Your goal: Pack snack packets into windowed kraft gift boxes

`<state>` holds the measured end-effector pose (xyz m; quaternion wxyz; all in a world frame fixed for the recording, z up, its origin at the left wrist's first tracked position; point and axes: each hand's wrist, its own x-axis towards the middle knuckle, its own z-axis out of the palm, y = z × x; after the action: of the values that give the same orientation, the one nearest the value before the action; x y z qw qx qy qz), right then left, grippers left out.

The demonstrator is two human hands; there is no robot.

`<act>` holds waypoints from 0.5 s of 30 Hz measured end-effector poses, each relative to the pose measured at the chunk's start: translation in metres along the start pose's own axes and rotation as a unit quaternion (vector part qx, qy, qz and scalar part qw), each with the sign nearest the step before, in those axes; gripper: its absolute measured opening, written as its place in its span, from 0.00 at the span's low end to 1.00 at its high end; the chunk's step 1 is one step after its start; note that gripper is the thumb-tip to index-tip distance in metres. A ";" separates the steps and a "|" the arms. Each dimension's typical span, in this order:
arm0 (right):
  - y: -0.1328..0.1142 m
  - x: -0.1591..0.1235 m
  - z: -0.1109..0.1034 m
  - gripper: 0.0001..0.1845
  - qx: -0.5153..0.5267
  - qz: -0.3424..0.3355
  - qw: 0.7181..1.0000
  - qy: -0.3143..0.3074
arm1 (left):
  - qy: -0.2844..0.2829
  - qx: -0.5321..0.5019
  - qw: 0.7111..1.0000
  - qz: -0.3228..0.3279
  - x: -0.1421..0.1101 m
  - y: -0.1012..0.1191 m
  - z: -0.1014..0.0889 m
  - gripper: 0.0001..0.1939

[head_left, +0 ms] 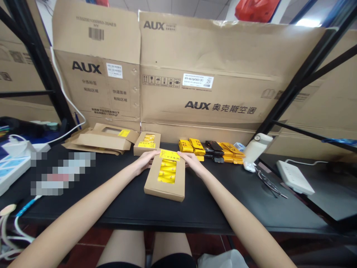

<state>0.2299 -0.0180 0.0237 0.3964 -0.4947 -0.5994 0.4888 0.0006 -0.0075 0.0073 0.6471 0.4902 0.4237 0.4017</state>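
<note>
A brown cardboard box [150,184] with a cut-out window lies on the black table before me. Yellow packets [167,173] show through the window, and a yellow label [170,155] sits at its far end. My left hand [146,160] grips the far left corner, its thumb by the label. On the far right corner my right hand [192,160] does the same, fingers partly hidden behind the box. Just beyond stands a similar windowed box [154,138] with yellow contents. Stacks of yellow packets [196,145] and black packets [214,147] lie behind my right hand.
Flattened brown boxes [103,140] are piled at the back left. Large AUX cartons [223,93] wall off the rear. Rightward are a cream bottle [256,149], glasses [269,182] and a white power strip [295,176]. Another power strip [12,167] with cables is at left.
</note>
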 end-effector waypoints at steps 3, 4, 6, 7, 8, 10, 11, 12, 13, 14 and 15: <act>0.001 0.001 0.000 0.25 -0.002 0.000 1.000 0.000 | -0.001 0.000 1.000 0.002 0.001 0.000 -0.001 0.27; 0.001 0.001 0.000 0.25 -0.002 0.000 1.000 -0.001 | -0.002 0.001 1.000 0.001 0.001 0.000 -0.001 0.27; 0.002 0.001 0.000 0.25 -0.001 0.000 1.000 0.000 | -0.005 0.002 1.000 0.000 0.001 -0.001 -0.001 0.27; 0.002 0.002 0.000 0.25 -0.001 0.001 1.000 0.001 | -0.006 0.002 1.000 -0.001 0.001 -0.001 -0.002 0.28; 0.002 0.002 0.000 0.24 0.000 0.001 1.000 0.002 | -0.008 0.002 1.000 -0.003 0.001 -0.001 -0.002 0.28; 0.003 0.002 0.000 0.24 0.001 0.002 1.000 0.003 | -0.009 0.002 1.000 -0.005 0.001 0.000 -0.002 0.27; 0.003 0.002 0.000 0.24 0.002 0.001 1.000 0.003 | -0.009 0.003 1.000 -0.005 0.000 0.000 -0.001 0.27; 0.003 0.003 0.000 0.24 0.002 0.001 1.000 0.003 | -0.010 0.003 1.000 -0.006 0.000 0.000 -0.001 0.27; 0.003 0.003 0.000 0.24 0.003 0.000 1.000 0.003 | -0.010 0.004 1.000 -0.006 0.000 0.000 -0.001 0.27; 0.003 0.003 0.000 0.24 0.003 0.000 1.000 0.004 | -0.011 0.004 1.000 -0.007 0.000 0.001 -0.001 0.27; 0.003 0.003 0.000 0.24 0.004 0.000 1.000 0.005 | -0.011 0.005 1.000 -0.007 0.000 0.001 -0.001 0.26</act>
<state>0.2303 -0.0154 0.0210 0.4009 -0.4958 -0.5955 0.4888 -0.0004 -0.0073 0.0084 0.6525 0.4947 0.4217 0.3894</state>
